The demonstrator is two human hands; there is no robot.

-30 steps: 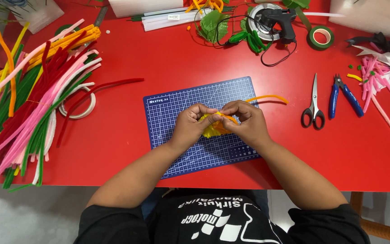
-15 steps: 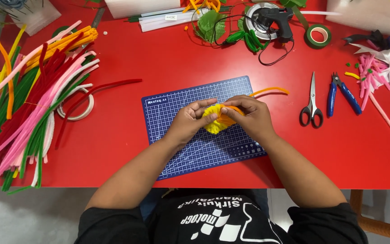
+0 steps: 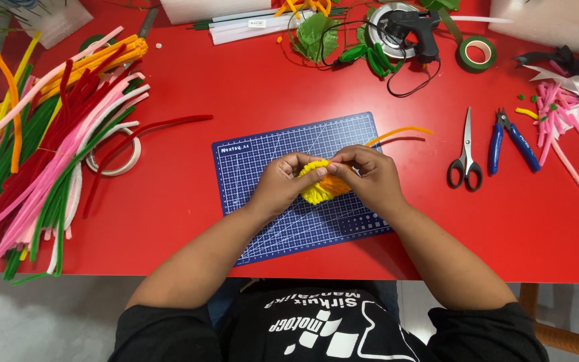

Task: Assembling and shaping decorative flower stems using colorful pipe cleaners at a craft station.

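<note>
One yellow-and-orange pipe-cleaner coil (image 3: 323, 184), fuzzy and rounded, over the blue cutting mat (image 3: 256, 161) at mid-table, pinched from both sides by the curled fingers of left hand (image 3: 281, 184) and right hand (image 3: 370, 177); one pair of scissors (image 3: 465, 155) and one pair of blue pliers (image 3: 507, 137) lie well apart to the right, bare red table (image 3: 189, 221) between.

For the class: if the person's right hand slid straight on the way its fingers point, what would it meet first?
The right hand points left, so it would first press into the yellow and orange pipe-cleaner piece it already grips, then probably the left hand just beyond.
</note>
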